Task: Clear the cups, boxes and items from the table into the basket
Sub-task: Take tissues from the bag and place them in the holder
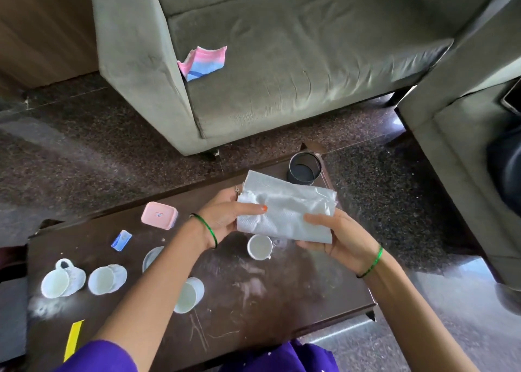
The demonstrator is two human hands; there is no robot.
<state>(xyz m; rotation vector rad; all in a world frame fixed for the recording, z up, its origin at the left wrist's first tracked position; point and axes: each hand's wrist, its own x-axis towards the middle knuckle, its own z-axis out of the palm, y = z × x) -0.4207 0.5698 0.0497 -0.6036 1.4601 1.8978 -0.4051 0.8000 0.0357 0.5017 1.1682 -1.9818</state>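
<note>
Both hands hold a folded white paper towel above the dark wooden table. My left hand grips its left edge, my right hand its lower right corner. Under the towel stands a small upright white cup. White cups lie tipped on their sides at the left, beside it and under my left forearm. A pink box and a small blue packet lie further back. No basket is in view.
A dark round tin stands at the table's far corner. A saucer peeks out by my left arm. White powder and a yellow strip lie at the front left. A grey sofa holding a pink-blue cloth faces the table.
</note>
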